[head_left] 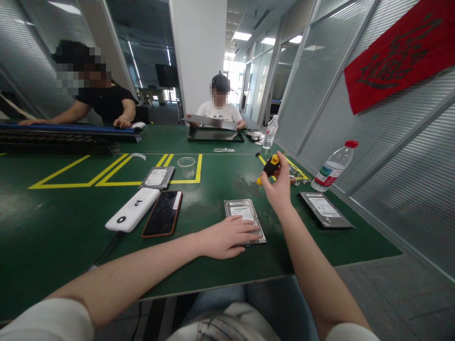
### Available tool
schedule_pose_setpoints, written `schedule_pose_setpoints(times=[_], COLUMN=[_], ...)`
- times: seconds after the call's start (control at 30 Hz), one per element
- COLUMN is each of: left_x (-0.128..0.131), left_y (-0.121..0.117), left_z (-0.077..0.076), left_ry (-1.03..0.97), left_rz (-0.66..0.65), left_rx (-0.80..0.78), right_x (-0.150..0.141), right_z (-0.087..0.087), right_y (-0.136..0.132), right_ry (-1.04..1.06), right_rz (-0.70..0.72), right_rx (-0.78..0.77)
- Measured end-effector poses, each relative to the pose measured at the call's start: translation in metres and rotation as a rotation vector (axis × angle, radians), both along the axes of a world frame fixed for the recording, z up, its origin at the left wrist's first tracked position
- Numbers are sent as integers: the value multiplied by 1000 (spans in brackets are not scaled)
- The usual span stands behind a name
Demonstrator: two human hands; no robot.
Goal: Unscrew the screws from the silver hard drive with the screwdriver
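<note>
Lying near hard drive (244, 208) — phone (162, 215)

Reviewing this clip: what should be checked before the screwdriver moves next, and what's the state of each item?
1. Drive steadied: ok; the left hand lies across the hard drive.
2. Tool held: ok; the right hand grips the screwdriver by its handle.
3. Tip seated in a screw: cannot tell; too small to see.
4. Phone apart from the drive: ok, off to its left.
5. Nearest bottle capped: ok, red cap on.
</note>
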State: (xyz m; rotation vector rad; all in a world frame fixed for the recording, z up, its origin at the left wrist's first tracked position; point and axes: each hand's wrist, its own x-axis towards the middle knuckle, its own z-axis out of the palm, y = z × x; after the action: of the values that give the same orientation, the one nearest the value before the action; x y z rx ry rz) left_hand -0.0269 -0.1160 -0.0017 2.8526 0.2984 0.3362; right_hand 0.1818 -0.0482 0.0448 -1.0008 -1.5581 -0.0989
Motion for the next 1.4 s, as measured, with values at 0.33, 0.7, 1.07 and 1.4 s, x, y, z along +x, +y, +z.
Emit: schedule_pose_setpoints(times=[0.33, 0.7, 1.07, 1.4], left_x=[0, 0, 0, 0], left_y=[0, 0, 0, 0], left_z=[1, 1, 2, 1], left_ry=[8, 18, 1, 1], left_rz=[-1, 4, 3, 2], left_rx=[-5, -16, -23, -11], right_x=[-3, -3, -2, -8], right_z=[-10, -8, 1, 2], right_y=[6, 3, -2, -2], right_ry=[-73, -16, 172, 161], right_rz=[-1, 51, 20, -1], right_rx=[-46, -83, -38, -9])
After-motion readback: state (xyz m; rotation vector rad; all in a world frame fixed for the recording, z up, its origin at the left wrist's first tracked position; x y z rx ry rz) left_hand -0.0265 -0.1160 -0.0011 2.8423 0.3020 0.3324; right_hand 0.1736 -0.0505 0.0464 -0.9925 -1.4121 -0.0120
